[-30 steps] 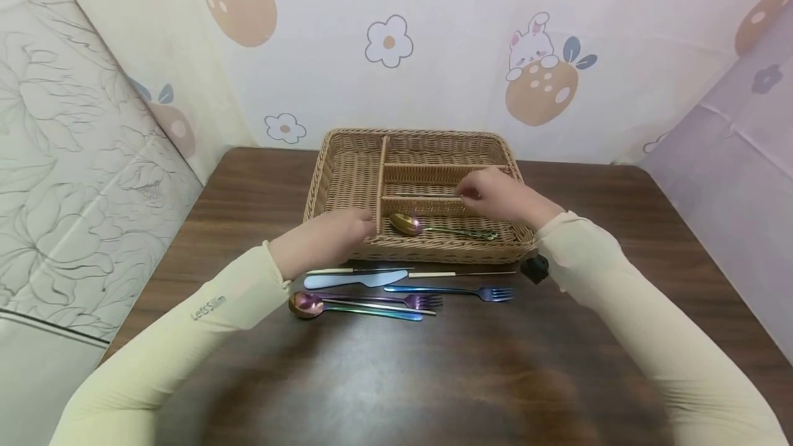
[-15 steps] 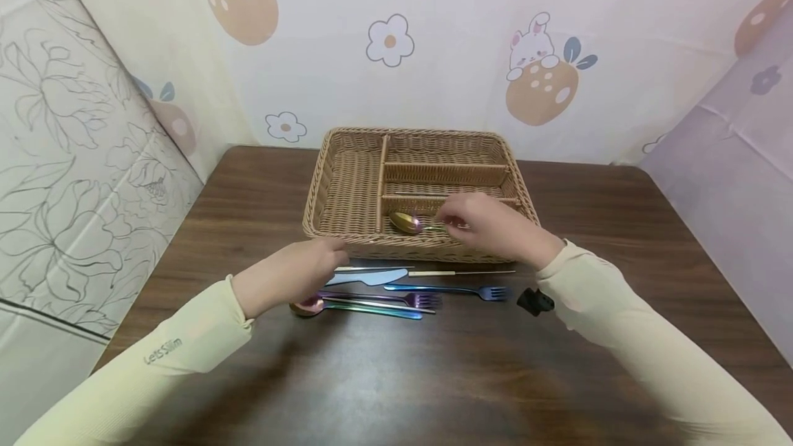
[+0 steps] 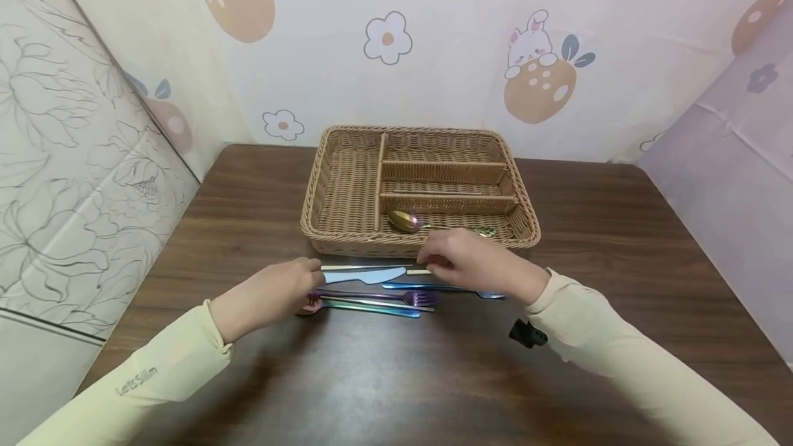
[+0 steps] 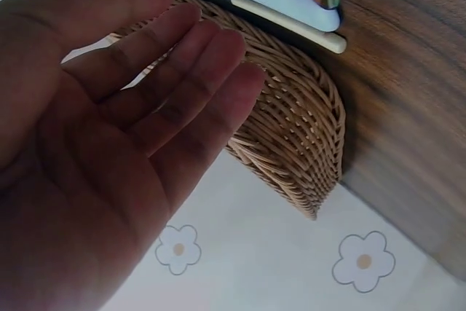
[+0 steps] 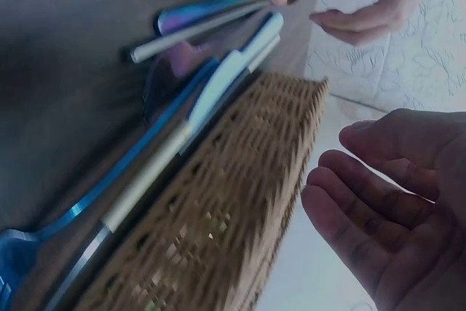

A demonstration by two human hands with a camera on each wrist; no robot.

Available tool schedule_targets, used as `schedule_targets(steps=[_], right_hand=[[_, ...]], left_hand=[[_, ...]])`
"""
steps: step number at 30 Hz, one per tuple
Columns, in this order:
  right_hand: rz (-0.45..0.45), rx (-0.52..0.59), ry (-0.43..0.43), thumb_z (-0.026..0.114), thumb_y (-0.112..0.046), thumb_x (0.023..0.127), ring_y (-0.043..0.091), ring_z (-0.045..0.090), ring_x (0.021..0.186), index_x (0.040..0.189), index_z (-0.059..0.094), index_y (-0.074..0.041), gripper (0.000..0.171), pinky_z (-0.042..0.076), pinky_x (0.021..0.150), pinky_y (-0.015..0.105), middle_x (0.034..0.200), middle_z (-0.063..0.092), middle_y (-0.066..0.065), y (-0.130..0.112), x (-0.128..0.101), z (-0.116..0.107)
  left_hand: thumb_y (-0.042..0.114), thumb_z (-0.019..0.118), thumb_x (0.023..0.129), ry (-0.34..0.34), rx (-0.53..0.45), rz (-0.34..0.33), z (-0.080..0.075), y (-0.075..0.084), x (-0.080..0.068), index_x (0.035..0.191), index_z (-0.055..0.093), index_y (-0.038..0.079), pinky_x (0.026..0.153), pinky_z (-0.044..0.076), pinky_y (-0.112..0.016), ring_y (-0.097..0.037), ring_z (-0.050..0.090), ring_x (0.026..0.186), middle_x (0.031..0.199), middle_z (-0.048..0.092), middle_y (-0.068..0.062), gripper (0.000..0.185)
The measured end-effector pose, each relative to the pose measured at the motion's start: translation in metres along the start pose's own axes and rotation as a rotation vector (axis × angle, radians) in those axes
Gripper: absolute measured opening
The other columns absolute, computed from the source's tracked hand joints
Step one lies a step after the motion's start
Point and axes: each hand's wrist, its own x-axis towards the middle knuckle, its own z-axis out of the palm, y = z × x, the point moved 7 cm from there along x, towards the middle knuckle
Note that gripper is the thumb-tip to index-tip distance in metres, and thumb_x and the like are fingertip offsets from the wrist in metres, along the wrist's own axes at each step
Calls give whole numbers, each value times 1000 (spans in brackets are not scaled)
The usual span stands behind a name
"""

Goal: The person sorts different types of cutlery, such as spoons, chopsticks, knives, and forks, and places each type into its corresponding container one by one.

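A wicker basket (image 3: 421, 248) with dividers stands mid-table, and a gold spoon (image 3: 405, 221) lies in its front right compartment. In front of it lie a white-handled knife (image 3: 365, 276), a blue fork (image 3: 403, 286), a purple fork (image 3: 396, 296) and an iridescent spoon (image 3: 372, 308). My left hand (image 3: 279, 291) hovers at the left ends of these, fingers straight and empty (image 4: 145, 129). My right hand (image 3: 467, 263) is over the blue fork and the knife handle, its fingers (image 5: 378, 202) relaxed and holding nothing.
A small black object (image 3: 526, 334) lies on the brown table (image 3: 384, 377) under my right forearm. Patterned cloth walls close in the back and both sides. The basket's other compartments hold nothing.
Both hands have drawn back from the basket toward me, down to the cutlery row. The right hand has left the gold spoon lying in the basket.
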Motion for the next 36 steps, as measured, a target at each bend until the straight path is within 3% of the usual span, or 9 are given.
schedule_targets(steps=[6, 13, 21, 32, 36], right_hand=[[-27, 28, -40, 63, 3, 85, 7, 57, 78, 95, 70, -4, 14, 51, 69, 23, 91, 64, 2, -7, 1, 20], [-13, 68, -113, 65, -1, 86, 3, 54, 72, 92, 71, -5, 10, 49, 64, 18, 86, 63, 0, -9, 3, 47], [14, 1, -179, 66, -3, 85, 4, 49, 69, 90, 71, -6, 7, 47, 61, 18, 83, 61, -2, -10, 6, 75], [0, -50, -141, 68, -2, 82, 4, 46, 64, 79, 68, -8, 7, 43, 56, 19, 73, 55, -4, -10, 8, 90], [17, -70, -132, 68, -3, 82, 4, 44, 62, 75, 64, -11, 12, 41, 54, 19, 71, 51, -7, -11, 9, 91]], left_hand=[[11, 79, 74, 13, 14, -14, 2, -2, -5, 71, 60, 8, 53, 48, -31, -15, 48, 64, 71, 46, 1, 20], [-4, 75, 71, 9, 53, -44, 7, -7, -10, 74, 63, 6, 52, 49, -31, -17, 51, 67, 73, 48, -1, 16], [-10, 70, 72, -5, 50, -70, 13, -11, -12, 79, 66, 5, 54, 50, -33, -18, 52, 69, 75, 49, -2, 17], [-8, 72, 72, 7, 39, -74, 19, -15, -17, 78, 65, 6, 54, 50, -33, -17, 51, 67, 74, 49, -1, 17], [-8, 77, 66, -10, 23, -80, 20, -15, -18, 79, 65, 4, 55, 51, -33, -17, 52, 67, 75, 50, -2, 21]])
